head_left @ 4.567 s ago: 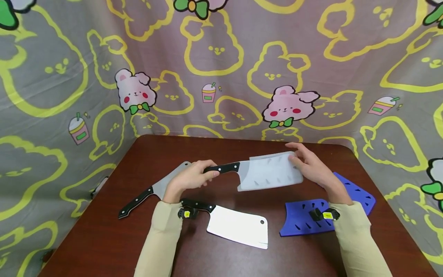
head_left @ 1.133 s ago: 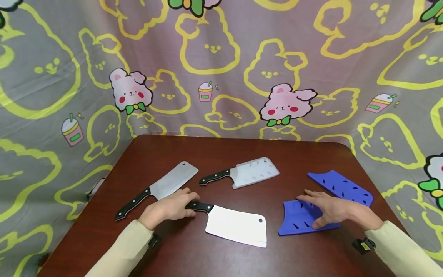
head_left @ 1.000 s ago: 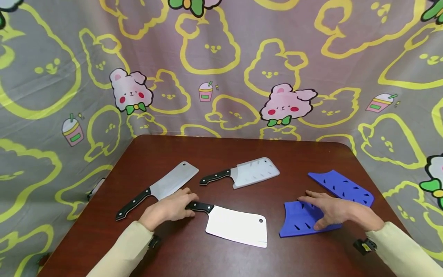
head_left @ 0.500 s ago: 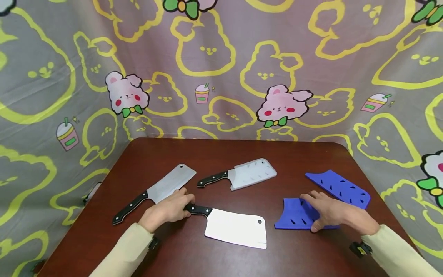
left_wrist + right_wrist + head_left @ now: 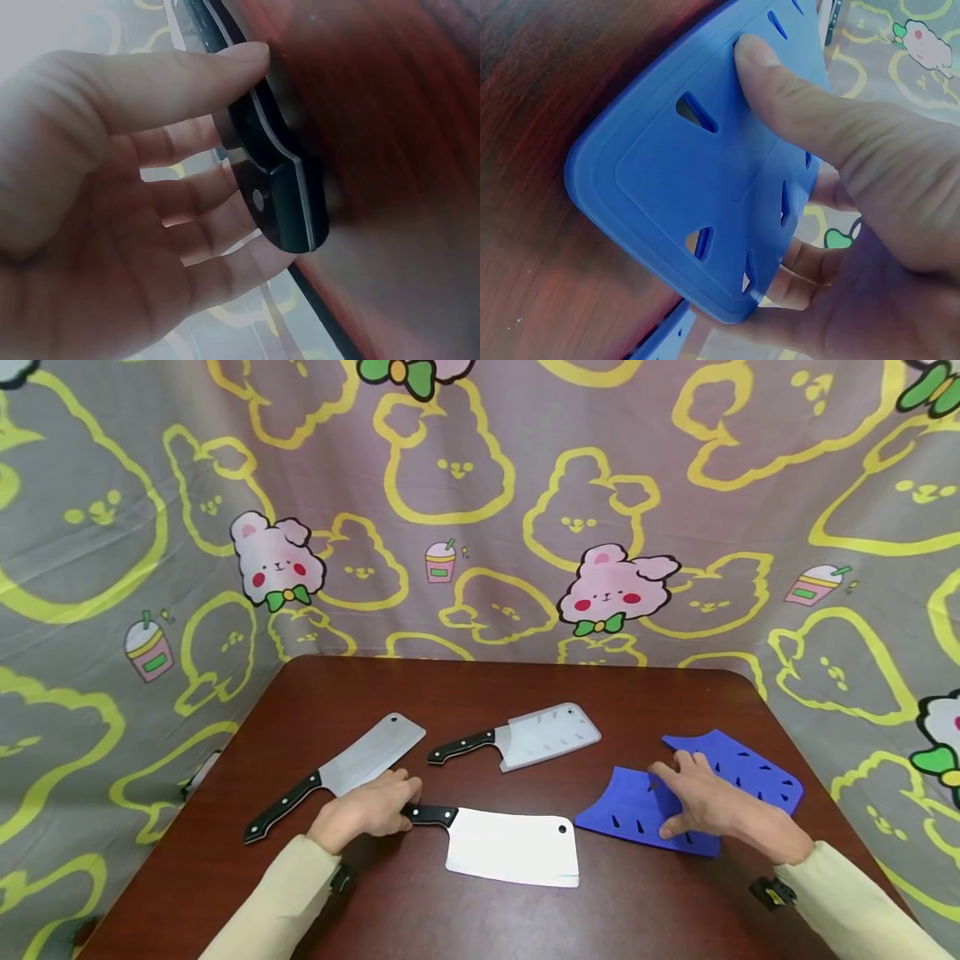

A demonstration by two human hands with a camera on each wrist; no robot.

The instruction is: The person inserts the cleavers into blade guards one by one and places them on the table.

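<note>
My left hand pinches the black handle of the front cleaver between thumb and fingers. Its bright blade points right, low at the table's middle. On the right side, my right hand grips a blue blade guard, thumb on its upper face and fingers at its far edge. The guard is tilted, its curved open end facing left toward the cleaver's blade tip. In the right wrist view the slotted guard fills the middle. The hand covers part of the guard in the head view.
Another blue blade guard lies behind the right hand. A bare-bladed cleaver lies at the left, close to the left hand. Farther back rests a cleaver in a whitish guard. A patterned cloth hangs around the brown table.
The white-guarded cleaver, earlier held in both hands, lies on the table. My hands moved to the front cleaver and blue guard. Lately the guard has turned and shifted left; the cleaver has turned slightly.
</note>
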